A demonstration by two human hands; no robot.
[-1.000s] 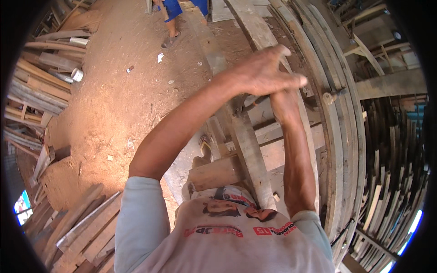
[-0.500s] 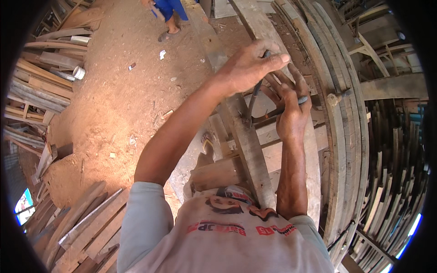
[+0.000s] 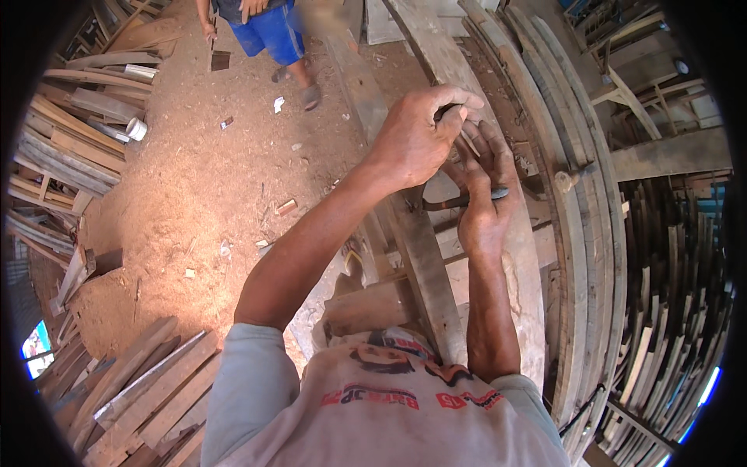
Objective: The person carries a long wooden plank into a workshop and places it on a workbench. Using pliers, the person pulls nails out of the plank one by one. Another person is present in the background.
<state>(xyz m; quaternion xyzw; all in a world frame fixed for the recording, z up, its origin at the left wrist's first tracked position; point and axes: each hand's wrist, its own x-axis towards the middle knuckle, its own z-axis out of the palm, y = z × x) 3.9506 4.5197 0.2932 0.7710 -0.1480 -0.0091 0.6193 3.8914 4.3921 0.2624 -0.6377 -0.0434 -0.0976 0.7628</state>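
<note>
My left hand [image 3: 416,140] is curled, thumb and forefinger bent toward each other, over the fingertips of my right hand. What lies between its fingers is too hidden to make out. My right hand [image 3: 484,191] is turned palm up with its fingers half extended. A dark curved metal handle [image 3: 451,203] of a tool crosses its palm, held by the thumb, with the rounded end sticking out on the right. Below my left hand, the other end of this tool meets a narrow wooden beam [image 3: 426,261]. The rest of the tool is hidden.
A wide plank [image 3: 523,288] runs beneath my right arm. Long stacked boards [image 3: 595,257] stand at the right, with a round-ended wooden piece [image 3: 562,181] on them. Timber piles [image 3: 148,397] line the left. A person in blue shorts [image 3: 268,35] stands on the sawdust-covered floor [image 3: 179,210].
Both hands have drawn closer together, and the dark rod seen under my left hand is now hidden. The person in blue shorts has come further into view at the top.
</note>
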